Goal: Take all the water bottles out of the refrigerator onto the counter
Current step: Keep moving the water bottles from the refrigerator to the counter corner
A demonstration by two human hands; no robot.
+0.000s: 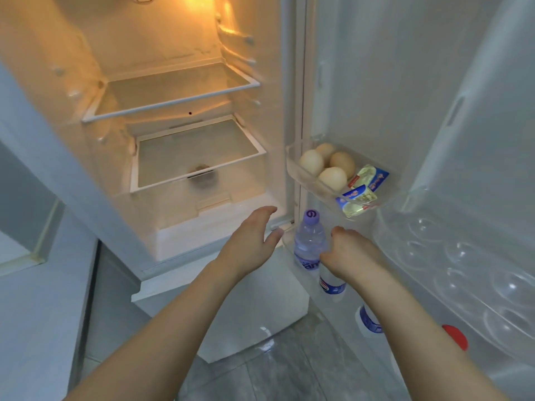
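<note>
Fridge (179,91) open, interior lamp on. 2 glass shelves (173,94) inside carry nothing visible.

Door (405,82) swung out to the right. Its small upper bin (292,166) holds 4 eggs (311,162) and 2 butter packs (359,198).

Bottles stand in the lower door rack, in a row running toward the camera:
- Bottle 1 (309,241): clear, purple cap, upright, farthest from the camera.
- Bottle 2 (333,283): red-and-blue label, directly behind bottle 1 (top hidden by the right hand).
- Bottle 3 (369,319): blue label, mostly hidden by the right forearm.
- A red cap (456,337) shows nearer still; its bottle cannot be made out.

Left hand (252,244): open, fingers spread and slightly curled, empty, just left of bottle 1, not touching it.

Right hand (351,256): fingers curled down over the top of bottle 2, knuckles to the camera, touching or nearly touching bottle 1's right side. Whether it actually grips cannot be told.

Clear egg tray (463,270) on the door at right, empty cups.

Grey tile floor (283,371) below.
</note>
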